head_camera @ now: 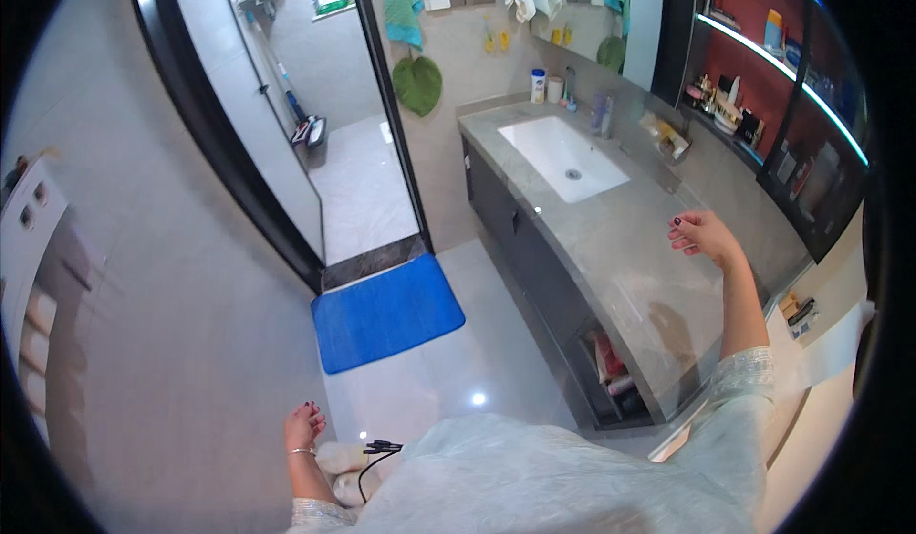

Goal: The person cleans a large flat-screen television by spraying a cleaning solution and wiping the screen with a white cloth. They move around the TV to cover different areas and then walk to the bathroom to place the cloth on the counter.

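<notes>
My right hand [701, 235] hovers above the grey stone countertop [608, 248], its fingers loosely bent and nothing between them. A white basin [572, 154] is set into the counter beyond that hand. My left hand [305, 426] hangs low at the left, with a bracelet at the wrist. Its fingers curl loosely, and no object shows in them. Behind the left wrist are pale, rounded things [342, 459] that I cannot identify, beside a black cable [368, 473]. A blue floor mat [390, 312] lies in front of the doorway.
A dark vanity cabinet [522, 248] runs under the counter, with an open compartment at its near end. Lit shelves [744, 47] hold bottles and cosmetics at the right. A door frame [236, 147] leads past a raised dark sill [372, 260]. A white shelf unit [28, 205] stands far left.
</notes>
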A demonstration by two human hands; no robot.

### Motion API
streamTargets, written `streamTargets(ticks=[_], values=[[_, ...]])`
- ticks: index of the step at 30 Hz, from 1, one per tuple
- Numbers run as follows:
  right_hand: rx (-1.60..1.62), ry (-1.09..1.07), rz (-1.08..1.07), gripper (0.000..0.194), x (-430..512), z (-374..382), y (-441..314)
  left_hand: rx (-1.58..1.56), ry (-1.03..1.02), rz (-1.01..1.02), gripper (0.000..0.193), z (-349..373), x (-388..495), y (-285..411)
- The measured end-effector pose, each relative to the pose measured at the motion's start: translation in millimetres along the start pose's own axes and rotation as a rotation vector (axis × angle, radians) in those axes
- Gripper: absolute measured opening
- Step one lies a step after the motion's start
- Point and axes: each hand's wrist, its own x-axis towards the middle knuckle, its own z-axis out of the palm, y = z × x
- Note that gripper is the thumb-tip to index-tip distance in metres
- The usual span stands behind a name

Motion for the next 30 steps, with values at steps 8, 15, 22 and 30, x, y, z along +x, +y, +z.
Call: streamTargets(ticks=[8, 15, 22, 30], values=[[0.405, 0.400, 0.032, 0.035, 117.7, -6.8, -14.3, 0.173, -0.346, 0.227, 0.017, 184.2, 144.8, 147.2], [-0.022, 1.143, -0.266, 0.048, 293.0, -85.7, -33.4, 0.122, -0.451, 0.364, 0.033, 358.7, 208.4, 219.8], [-0.155, 1.460, -0.393, 0.034, 395.2, -122.2, -55.1, 0.151, -0.544, 0.517, 0.018, 503.6, 220.4, 286.7], [0.357, 1.445, -0.499, 0.033, 354.0, -54.7, -82.9, 0.315, -0.891, 0.894, 0.014, 682.2, 177.1, 332.6]])
